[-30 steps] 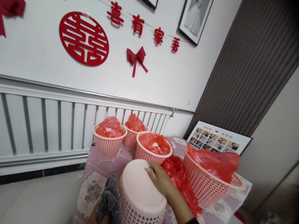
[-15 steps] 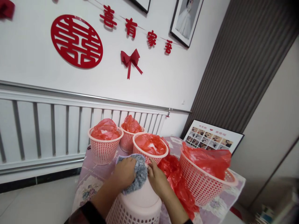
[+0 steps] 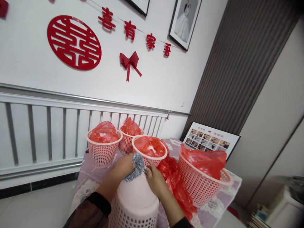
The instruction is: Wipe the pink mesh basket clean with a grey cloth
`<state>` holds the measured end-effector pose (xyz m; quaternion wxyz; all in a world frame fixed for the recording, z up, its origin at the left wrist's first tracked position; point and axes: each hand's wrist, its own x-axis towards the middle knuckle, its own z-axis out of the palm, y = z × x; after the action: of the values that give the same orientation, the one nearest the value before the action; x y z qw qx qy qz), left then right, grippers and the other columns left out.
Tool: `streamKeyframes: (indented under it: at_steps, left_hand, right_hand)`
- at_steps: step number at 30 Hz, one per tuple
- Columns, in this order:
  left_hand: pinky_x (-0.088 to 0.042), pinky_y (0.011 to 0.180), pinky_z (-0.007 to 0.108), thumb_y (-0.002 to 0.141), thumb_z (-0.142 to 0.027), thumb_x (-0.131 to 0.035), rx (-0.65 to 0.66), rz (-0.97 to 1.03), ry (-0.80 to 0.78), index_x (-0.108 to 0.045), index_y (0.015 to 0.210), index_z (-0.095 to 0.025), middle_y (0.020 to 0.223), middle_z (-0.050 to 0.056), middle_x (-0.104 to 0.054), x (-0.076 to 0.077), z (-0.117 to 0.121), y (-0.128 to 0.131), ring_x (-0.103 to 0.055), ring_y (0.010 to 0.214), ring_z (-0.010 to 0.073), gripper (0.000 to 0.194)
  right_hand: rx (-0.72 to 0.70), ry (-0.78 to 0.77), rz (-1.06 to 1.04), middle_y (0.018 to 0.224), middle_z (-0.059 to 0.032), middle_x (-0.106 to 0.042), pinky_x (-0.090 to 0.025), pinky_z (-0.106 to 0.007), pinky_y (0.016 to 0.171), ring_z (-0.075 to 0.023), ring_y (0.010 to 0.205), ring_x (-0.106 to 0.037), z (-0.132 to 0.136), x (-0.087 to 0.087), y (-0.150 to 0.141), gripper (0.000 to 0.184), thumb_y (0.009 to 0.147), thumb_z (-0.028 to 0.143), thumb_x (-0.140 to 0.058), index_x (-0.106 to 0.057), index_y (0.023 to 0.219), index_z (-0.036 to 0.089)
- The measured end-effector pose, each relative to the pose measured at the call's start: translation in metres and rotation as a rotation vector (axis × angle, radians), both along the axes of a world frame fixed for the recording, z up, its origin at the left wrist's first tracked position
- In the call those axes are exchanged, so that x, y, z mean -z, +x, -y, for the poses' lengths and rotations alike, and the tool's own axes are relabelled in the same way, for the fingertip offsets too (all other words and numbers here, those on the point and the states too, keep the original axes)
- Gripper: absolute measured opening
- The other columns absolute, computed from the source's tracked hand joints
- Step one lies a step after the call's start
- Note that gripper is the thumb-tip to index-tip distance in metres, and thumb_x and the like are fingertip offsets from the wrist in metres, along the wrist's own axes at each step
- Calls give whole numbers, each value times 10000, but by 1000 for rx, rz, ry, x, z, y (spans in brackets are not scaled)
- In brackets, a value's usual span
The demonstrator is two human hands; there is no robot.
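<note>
Upturned basket [image 3: 136, 198], lower centre of frame, on surface [image 3: 86, 177]. Left hand [image 3: 125, 164]: grip closed on gray cloth [image 3: 137, 166], against basket's base. Right hand [image 3: 154, 177] touches its edge; grip partly open. Left basket [image 3: 103, 152], upright, holds red plastic [image 3: 104, 131].

White wall [image 3: 156, 79] behind, red round cutout [image 3: 74, 42], red bow [image 3: 129, 60] and character garland [image 3: 130, 30] on it. Framed photo [image 3: 185, 23] upper right. White radiator [image 3: 39, 126] below, grey pipe [image 3: 106, 101] above it. Dark ribbed panel [image 3: 228, 69] right. Pale floor [image 3: 45, 196]. Light soft, even.
</note>
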<state>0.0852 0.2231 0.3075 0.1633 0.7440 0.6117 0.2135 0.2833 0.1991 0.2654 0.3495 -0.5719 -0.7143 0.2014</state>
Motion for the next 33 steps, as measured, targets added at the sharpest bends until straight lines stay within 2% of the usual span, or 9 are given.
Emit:
streamKeyframes:
  at_steps: [4, 8, 12, 15, 18, 23, 28, 31, 33]
  left_hand:
    - [-533, 1027, 488, 892, -277, -541, -39, -50, -1, -624, 1248, -169, 1282, 203, -754, 3, 13, -15, -709, 1213, 365, 382]
    - [-519, 1051, 469, 902, -258, -512, -101, -98, 8, -602, 1272, -152, 1285, 195, -739, 5, 34, -38, -695, 1233, 350, 395]
    - [-533, 1002, 519, 929, -239, -427, -184, -144, 9, -600, 1240, -137, 1234, 216, -728, 6, 57, -56, -716, 1160, 382, 370]
    - [-535, 986, 541, 925, -234, -410, -222, -165, 3, -596, 1220, -141, 1254, 217, -713, 5, 64, -61, -710, 1153, 401, 361]
    - [-540, 984, 537, 924, -226, -403, -221, -164, -9, -604, 1215, -142, 1266, 220, -710, 3, 60, -62, -712, 1162, 398, 363]
    - [-553, 977, 523, 917, -191, -418, -200, -154, -33, -617, 1226, -126, 1258, 238, -729, -1, 48, -67, -723, 1164, 379, 373]
    - [-551, 995, 549, 914, -201, -430, -189, -94, -48, -650, 1226, -103, 1238, 250, -755, -3, 40, -73, -724, 1168, 391, 394]
    - [-533, 1040, 557, 905, -215, -445, -163, -11, -45, -676, 1204, -100, 1268, 254, -753, -2, 29, -78, -712, 1197, 387, 395]
    - [-521, 1088, 505, 904, -228, -463, -124, 77, -48, -700, 1181, -140, 1301, 202, -759, 1, 17, -82, -703, 1228, 337, 376]
  right_hand:
    - [-66, 3, -43, 1268, -152, -759, -553, -371, 991, -250, 1130, -732, -2, -5, -7, 547, 1018, 347, -365, -500, 1516, 164]
    - [-182, 16, -14, 1251, -177, -750, -523, -405, 1033, -266, 1124, -715, -10, -12, -25, 552, 999, 353, -400, -527, 1476, 107]
    - [-273, 29, 77, 1308, -195, -727, -493, -420, 1082, -278, 1205, -683, -22, -17, -48, 534, 994, 340, -423, -575, 1441, 91]
    - [-321, 8, 155, 1306, -180, -742, -502, -406, 1073, -278, 1192, -697, -29, -19, -57, 508, 997, 348, -463, -598, 1430, 119]
    - [-302, 48, 169, 1348, -173, -729, -496, -400, 1091, -275, 1229, -688, -31, -20, -59, 478, 1007, 346, -467, -619, 1408, 133]
    - [-122, 98, 306, 1431, -202, -675, -456, -460, 1151, -322, 1321, -638, -13, -27, -60, 493, 1003, 302, -463, -607, 1432, 107]
    - [-134, -28, 354, 1579, -225, -534, -384, -519, 1229, -380, 1470, -498, 21, -30, -70, 681, 982, 405, -523, -459, 1565, 60]
    - [-127, -26, 368, 1584, -220, -527, -347, -529, 1252, -389, 1489, -469, 31, -30, -75, 667, 986, 418, -512, -484, 1556, 73]
    - [-125, -28, 392, 1559, -220, -550, -358, -536, 1241, -401, 1467, -487, 32, -31, -76, 635, 987, 429, -511, -532, 1525, 93]
